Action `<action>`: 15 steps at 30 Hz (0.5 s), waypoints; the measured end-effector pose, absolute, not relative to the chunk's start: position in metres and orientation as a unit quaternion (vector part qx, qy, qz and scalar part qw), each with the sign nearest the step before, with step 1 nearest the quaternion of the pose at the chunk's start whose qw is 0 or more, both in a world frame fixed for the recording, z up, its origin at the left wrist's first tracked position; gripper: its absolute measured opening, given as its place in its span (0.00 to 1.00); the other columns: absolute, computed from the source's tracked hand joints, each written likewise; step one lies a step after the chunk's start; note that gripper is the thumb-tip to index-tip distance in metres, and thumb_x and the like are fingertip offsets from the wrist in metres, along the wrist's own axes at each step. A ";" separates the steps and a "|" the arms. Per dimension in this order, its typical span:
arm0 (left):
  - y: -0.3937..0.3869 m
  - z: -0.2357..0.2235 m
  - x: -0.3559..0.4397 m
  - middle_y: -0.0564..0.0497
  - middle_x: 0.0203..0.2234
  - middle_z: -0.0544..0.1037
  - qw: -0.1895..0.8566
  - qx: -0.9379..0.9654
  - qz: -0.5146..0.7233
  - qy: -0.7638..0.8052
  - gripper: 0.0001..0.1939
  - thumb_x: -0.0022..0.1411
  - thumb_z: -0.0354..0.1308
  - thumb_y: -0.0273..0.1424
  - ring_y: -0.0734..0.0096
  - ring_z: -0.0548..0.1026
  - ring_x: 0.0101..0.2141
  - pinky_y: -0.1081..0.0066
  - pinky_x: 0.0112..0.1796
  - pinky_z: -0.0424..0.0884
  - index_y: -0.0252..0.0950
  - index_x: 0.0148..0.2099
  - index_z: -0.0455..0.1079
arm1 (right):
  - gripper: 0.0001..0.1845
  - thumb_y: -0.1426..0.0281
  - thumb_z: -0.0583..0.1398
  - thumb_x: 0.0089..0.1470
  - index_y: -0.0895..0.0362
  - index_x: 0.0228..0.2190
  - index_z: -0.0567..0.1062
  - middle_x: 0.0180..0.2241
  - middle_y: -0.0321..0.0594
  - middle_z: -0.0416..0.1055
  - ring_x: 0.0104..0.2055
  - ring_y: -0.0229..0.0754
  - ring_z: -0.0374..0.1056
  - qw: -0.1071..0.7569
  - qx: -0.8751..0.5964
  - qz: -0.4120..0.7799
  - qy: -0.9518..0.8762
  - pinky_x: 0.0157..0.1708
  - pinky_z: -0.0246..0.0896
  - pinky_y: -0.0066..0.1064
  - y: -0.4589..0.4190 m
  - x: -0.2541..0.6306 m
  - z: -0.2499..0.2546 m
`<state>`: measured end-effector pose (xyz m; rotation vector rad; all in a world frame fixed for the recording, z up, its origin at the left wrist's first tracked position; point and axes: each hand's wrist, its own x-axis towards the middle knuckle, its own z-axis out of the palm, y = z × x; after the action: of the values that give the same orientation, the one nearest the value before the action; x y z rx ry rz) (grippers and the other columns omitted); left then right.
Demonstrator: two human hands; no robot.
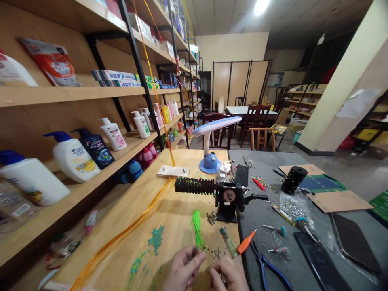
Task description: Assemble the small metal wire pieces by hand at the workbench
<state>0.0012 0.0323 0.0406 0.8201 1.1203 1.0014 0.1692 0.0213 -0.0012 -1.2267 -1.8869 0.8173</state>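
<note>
Head view, and we look down on our left hand point(183, 270) and our right hand point(228, 275), low over the near edge of the work surface. The fingers point(195, 254) of each hand are drawn together in a pinch, but we cannot tell whether they clamp anything. Labels come first: "CLEAR" stands on a dark blue pump bottle point(97, 147) and a white pump bottle point(113, 135) on the left shelves, and "冷酸灵" runs along white toothpaste cartons point(117, 75) higher up.

Just far of our fingers lie scattered tiny silver metal pieces point(216, 254), and a tuft of bright green bristles point(197, 229) sits close to our left hand. Further along stands a black hand-cranked metal twisting device point(226, 200), holding a thick black coiled brush point(194, 185).

All this rests on a pale wooden tabletop point(169, 218), with teal beads point(157, 238) and long amber strands point(121, 238) to the left. A grey mat point(266, 161) lies to the right, with blue-handled pliers point(266, 268) near us. Far off, dark wooden chairs point(254, 121) surround a white table point(250, 110).
</note>
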 end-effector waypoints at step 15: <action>0.029 0.072 0.004 0.60 0.16 0.63 0.589 0.409 0.455 0.527 0.21 0.47 0.68 0.48 0.79 0.57 0.18 0.78 0.19 0.50 0.34 0.27 0.71 | 0.24 0.52 0.55 0.60 0.55 0.49 0.73 0.50 0.54 0.73 0.49 0.54 0.71 0.476 -0.468 0.501 -0.551 0.33 0.71 0.35 0.020 0.171 0.065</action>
<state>0.0038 0.0292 0.0716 0.9520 1.2282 1.0599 0.1708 0.0205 0.0655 -1.1442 -1.3461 1.2241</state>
